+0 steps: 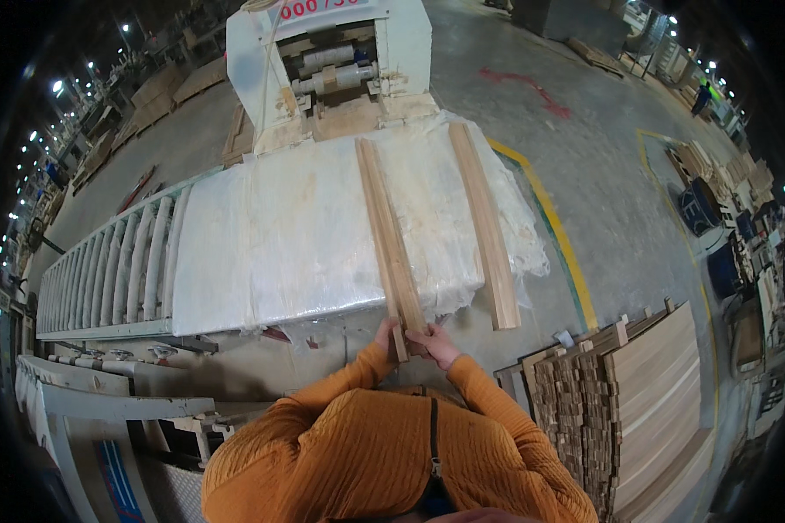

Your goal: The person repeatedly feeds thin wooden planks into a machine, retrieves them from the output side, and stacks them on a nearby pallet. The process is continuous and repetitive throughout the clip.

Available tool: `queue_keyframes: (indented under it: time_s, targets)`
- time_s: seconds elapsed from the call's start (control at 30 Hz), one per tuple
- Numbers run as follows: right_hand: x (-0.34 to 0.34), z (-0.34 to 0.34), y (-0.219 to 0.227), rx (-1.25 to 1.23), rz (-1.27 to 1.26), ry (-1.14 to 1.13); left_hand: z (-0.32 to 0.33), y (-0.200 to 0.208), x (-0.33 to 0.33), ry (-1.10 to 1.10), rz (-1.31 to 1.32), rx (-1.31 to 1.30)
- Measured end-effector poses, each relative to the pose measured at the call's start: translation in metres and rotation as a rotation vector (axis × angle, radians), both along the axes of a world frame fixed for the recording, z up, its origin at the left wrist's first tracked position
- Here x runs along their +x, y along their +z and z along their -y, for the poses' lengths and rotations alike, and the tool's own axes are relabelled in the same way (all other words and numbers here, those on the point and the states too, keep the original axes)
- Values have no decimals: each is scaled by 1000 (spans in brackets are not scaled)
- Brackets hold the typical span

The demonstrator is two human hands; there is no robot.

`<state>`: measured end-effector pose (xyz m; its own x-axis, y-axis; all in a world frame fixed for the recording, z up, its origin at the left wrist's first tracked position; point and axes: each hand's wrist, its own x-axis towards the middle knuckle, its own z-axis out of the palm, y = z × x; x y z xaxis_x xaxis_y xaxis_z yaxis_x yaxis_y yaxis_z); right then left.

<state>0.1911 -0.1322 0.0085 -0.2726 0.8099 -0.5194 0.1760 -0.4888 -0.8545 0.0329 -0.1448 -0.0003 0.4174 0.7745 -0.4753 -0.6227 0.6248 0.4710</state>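
Two long wooden strips lie side by side on a plastic-wrapped table (314, 235), their near ends reaching past its front edge toward me. My left hand (385, 334) is closed at the near end of the narrower strip (399, 343), on its left side. Fingers of my right hand (438, 345) close round the near end of the wider strip (394, 253), thumb on top. A third wooden strip (487, 235) rests apart to the right, with its near end also overhanging the table. The undersides of the held ends are hidden.
A pale machine with rollers (336, 70) stands beyond the table. A roller conveyor (113, 261) adjoins the table's left side. To my right stands a stack of wooden boards (619, 392). Yellow floor lines (558, 231) run past the table; a distant person (701, 98) is at far right.
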Motion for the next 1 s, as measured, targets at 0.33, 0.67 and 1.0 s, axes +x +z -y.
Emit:
queue_keyframes:
  time_s: [0.33, 0.67, 1.0]
  targets:
    - [2, 21, 3, 447, 441, 135, -29, 1, 15, -127, -363, -149]
    - [24, 35, 29, 542, 711, 14, -108, -12, 45, 72, -462, 144]
    - [42, 10, 38, 675, 1000, -242, -162, -7, 114, -59, -58, 157]
